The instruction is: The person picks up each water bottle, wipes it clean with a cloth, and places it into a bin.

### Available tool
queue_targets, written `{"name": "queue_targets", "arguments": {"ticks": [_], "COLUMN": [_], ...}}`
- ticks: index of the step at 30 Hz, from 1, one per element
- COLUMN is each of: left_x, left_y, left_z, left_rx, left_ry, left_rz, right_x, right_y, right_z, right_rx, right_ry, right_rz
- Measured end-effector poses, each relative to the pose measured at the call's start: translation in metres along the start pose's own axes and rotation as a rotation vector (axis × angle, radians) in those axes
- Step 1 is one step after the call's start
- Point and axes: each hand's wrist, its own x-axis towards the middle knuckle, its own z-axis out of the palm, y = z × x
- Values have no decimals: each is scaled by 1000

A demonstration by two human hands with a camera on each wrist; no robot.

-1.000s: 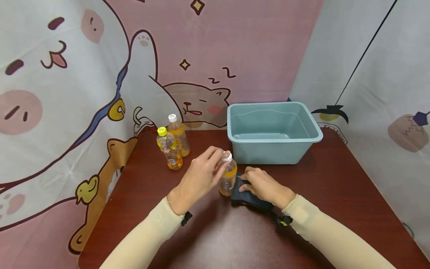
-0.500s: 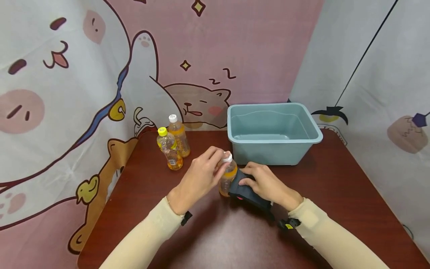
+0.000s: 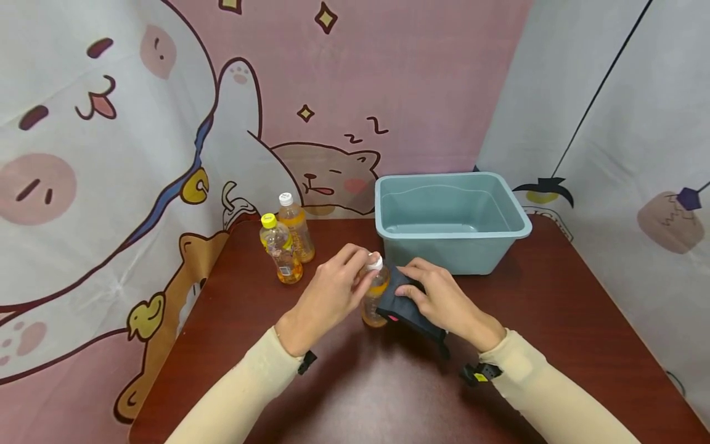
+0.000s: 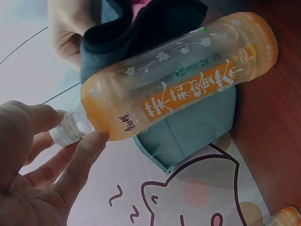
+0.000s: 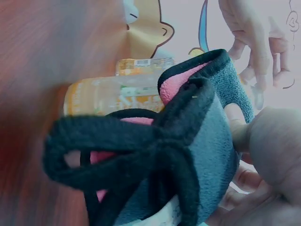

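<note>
My left hand point(image 3: 333, 283) pinches the white cap of a plastic drink bottle point(image 3: 375, 308) with orange bands, which stands on the table. In the left wrist view, thumb and fingers are around the cap point(image 4: 70, 129), and the label point(image 4: 193, 94) carries white characters. My right hand point(image 3: 444, 299) grips a folded dark grey-blue cleaning cloth point(image 3: 410, 306) against the bottle's right side. The right wrist view shows the cloth's black edging, pink inner side and black hanging loop point(image 5: 103, 146), with my thumb pressed on the grey face. Part of the bottle lies hidden behind the cloth.
Two more drink bottles stand at the back left: one with a yellow cap point(image 3: 281, 250), one with a white cap point(image 3: 299, 229). A blue-grey plastic tub point(image 3: 444, 253) sits at the back of the brown table point(image 3: 554, 296). Printed fabric point(image 3: 432, 80) hangs behind.
My right hand has raised the cloth from low beside the bottle to higher up its side, tilting it. The left hand stays on the cap.
</note>
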Motion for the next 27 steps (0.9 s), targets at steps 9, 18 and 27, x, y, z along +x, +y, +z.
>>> {"name": "queue_targets", "arguments": {"ticks": [9,18,27], "left_x": [0,0,2], "left_y": [1,-1,-2], "left_z": [0,1,0], "left_rx": [-35,-66,-39], "left_ry": [2,-5,-2], "left_rz": [-4,-35,-24], "right_x": [5,9,11], "right_y": [-11,-16,-14], "right_z": [-7,-7,-11], "right_rx": [11,-40,-48], "right_ry": [106,138,63], "right_rz": [-33,-82,-49]}}
